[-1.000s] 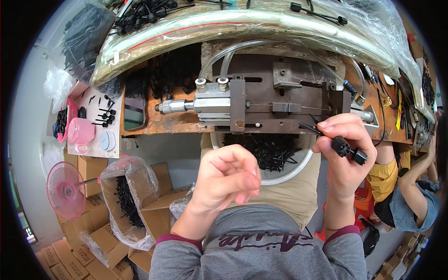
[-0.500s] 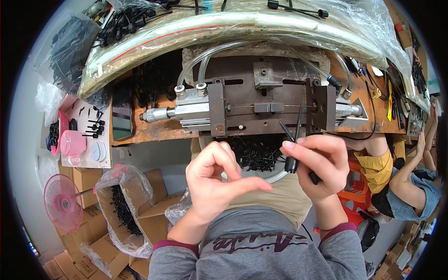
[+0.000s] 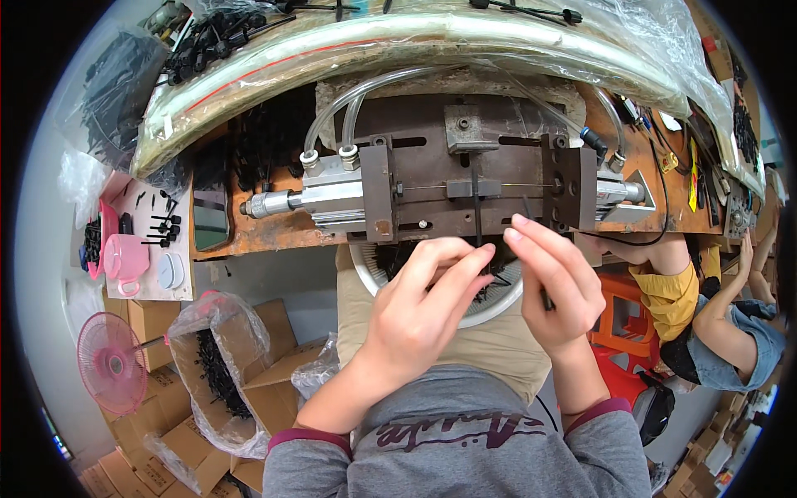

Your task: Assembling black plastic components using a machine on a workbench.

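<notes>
My left hand (image 3: 423,303) pinches the lower end of a thin black plastic rod (image 3: 477,212), which stretches up to the small grey block (image 3: 462,189) in the middle of the brown metal fixture (image 3: 423,214). Close beside it, my right hand (image 3: 560,290) has its fingers curled around another black rod (image 3: 526,204); its tip shows above the fingertips and a dark part shows by the palm. Below both hands sits a round white basket (image 3: 363,264) of black rod pieces, partly covered by my hands and wrists.
Air cylinders (image 3: 336,199) with clear hoses flank the fixture on the wooden bench (image 3: 278,241). A phone (image 3: 212,212) lies at left, near a pink cup (image 3: 127,256). A pink fan (image 3: 112,363) and a lined carton (image 3: 187,332) stand lower left. Another person's arm (image 3: 722,319) is at right.
My left hand has moved right and up and taken a black rod, which now reaches the fixture's middle block. My right hand has shifted slightly and keeps one rod where two showed before.
</notes>
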Tool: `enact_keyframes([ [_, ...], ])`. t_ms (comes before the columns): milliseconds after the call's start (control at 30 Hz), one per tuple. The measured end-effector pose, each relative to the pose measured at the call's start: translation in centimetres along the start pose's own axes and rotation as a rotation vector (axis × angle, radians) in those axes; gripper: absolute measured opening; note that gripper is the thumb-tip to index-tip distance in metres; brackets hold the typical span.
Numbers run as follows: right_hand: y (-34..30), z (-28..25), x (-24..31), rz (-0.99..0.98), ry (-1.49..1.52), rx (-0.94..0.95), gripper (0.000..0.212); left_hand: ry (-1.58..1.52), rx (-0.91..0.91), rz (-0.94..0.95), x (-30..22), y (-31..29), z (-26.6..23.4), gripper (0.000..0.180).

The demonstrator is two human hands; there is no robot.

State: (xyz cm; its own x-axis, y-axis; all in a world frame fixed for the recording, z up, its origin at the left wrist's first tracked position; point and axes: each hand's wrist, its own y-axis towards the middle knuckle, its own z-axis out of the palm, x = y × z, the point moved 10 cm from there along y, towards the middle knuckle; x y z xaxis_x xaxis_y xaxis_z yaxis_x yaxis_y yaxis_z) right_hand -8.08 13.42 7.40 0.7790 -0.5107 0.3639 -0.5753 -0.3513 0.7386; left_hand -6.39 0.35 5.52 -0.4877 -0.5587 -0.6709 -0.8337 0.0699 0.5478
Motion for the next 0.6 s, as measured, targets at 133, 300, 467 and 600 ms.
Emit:
enact_keyframes([
  [133,-0.5,-0.6,-0.6,0.044,-0.002,-0.039,0.036,0.195,0.036,0.054,0.6,0.4,1.5,0.03],
  [300,-0.5,-1.3,-0.8,0.088,0.162,-0.033,0.046,0.48,0.111,0.156,-0.2,1.1,2.5,0.023],
  [467,-1.6,-1.4,-1.6,0.093,0.308,-0.044,0.07,0.517,0.125,0.173,-0.7,1.6,2.7,0.023],
  [600,-2.0,-1.3,-1.9,0.1,0.333,-0.042,0.068,0.503,0.135,0.128,-0.4,1.5,2.6,0.023],
])
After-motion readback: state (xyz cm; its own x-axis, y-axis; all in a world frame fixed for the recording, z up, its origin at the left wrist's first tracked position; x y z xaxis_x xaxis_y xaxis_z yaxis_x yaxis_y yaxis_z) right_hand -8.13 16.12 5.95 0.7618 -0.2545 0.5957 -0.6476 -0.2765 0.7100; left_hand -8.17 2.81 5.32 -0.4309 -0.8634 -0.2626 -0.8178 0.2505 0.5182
